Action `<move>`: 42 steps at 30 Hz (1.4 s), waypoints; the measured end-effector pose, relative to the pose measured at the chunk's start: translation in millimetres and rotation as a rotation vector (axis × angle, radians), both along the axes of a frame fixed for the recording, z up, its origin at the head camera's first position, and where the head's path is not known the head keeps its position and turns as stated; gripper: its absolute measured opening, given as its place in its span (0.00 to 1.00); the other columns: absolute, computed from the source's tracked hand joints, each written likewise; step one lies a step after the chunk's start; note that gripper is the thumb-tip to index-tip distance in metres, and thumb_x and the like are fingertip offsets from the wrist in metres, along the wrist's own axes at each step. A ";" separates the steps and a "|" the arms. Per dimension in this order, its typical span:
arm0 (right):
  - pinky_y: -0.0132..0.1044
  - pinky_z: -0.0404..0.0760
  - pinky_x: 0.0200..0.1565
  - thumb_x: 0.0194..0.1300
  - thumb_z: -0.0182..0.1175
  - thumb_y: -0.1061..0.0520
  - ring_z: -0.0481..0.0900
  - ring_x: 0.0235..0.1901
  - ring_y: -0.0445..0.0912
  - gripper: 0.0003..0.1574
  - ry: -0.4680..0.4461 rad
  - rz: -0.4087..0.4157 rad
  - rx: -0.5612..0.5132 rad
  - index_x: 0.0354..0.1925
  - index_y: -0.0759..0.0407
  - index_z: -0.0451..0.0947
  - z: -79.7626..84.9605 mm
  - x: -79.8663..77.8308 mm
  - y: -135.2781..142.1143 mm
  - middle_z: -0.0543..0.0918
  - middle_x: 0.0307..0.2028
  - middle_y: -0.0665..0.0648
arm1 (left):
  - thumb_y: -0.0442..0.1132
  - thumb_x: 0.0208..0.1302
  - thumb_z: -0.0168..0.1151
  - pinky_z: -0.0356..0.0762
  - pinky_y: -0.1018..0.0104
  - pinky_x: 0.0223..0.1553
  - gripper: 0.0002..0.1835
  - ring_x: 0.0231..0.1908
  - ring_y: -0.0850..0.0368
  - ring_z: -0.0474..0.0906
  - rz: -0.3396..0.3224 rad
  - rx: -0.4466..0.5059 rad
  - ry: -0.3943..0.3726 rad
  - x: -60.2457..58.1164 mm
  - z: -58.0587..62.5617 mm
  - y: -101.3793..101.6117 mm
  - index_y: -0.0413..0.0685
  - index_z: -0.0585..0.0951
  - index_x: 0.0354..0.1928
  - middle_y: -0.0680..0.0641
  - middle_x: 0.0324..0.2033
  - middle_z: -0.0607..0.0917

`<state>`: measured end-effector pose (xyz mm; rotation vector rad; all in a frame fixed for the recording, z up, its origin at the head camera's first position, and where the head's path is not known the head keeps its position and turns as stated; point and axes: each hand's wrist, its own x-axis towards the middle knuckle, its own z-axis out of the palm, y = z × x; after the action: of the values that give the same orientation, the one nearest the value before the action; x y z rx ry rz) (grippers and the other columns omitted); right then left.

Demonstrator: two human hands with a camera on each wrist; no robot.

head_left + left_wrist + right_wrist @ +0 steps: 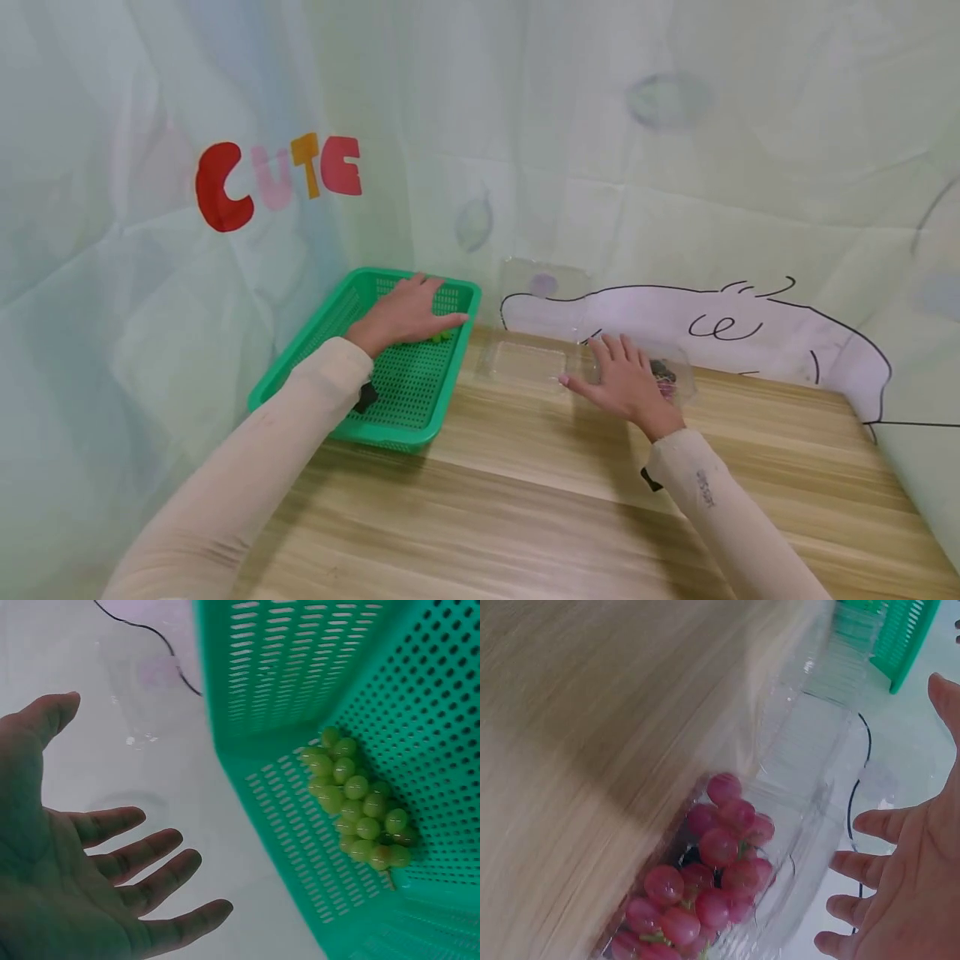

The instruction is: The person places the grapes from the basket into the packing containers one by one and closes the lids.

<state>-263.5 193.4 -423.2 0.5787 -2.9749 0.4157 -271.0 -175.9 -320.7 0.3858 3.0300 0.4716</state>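
Note:
My left hand (405,312) hovers over the far part of a green plastic basket (431,433), palm down with its fingers spread and nothing held. A bunch of green grapes (360,802) lies inside the basket, mostly hidden by this hand in the head view. My right hand (626,383), fingers also spread, is above the clear plastic boxes. Red grapes (720,862) fill the box beneath and beside it. To their left, another clear box (528,362) has nothing visible inside, and a clear lid (547,292) stands raised behind it.
The wood-grain table (525,508) stretches in front of the basket and boxes. Pale curtains (420,108) enclose the back and sides, with coloured letters (225,187) on the left and a line drawing (723,325) behind the boxes.

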 end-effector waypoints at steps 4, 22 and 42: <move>0.72 0.48 0.71 0.64 0.52 0.21 0.45 0.76 0.70 0.60 0.030 -0.005 0.008 0.76 0.60 0.59 -4.5 -4.6 -4.7 0.57 0.76 0.69 | 0.67 0.69 0.55 0.62 0.34 0.69 0.48 0.74 0.32 0.54 0.004 -0.013 -0.015 -7.9 -8.1 -5.6 0.39 0.59 0.77 0.32 0.75 0.59; 0.72 0.42 0.72 0.63 0.48 0.17 0.40 0.78 0.69 0.65 -0.041 -0.035 0.087 0.77 0.62 0.57 -6.3 -26.1 -12.6 0.54 0.77 0.68 | 0.64 0.71 0.52 0.59 0.33 0.70 0.47 0.75 0.28 0.50 0.075 -0.070 -0.102 -34.1 -26.5 -32.5 0.35 0.56 0.77 0.29 0.75 0.57; 0.74 0.43 0.71 0.59 0.45 0.12 0.40 0.78 0.67 0.71 0.082 -0.079 0.179 0.76 0.65 0.58 -23.4 -39.2 -30.1 0.55 0.77 0.67 | 0.66 0.69 0.55 0.64 0.37 0.68 0.50 0.74 0.30 0.54 0.116 -0.107 -0.190 -53.4 -33.7 -46.7 0.33 0.58 0.76 0.29 0.74 0.59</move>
<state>-302.7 163.3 -446.5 0.4784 -2.9625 0.1168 -324.3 -222.7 -354.4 0.1510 2.8865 0.3293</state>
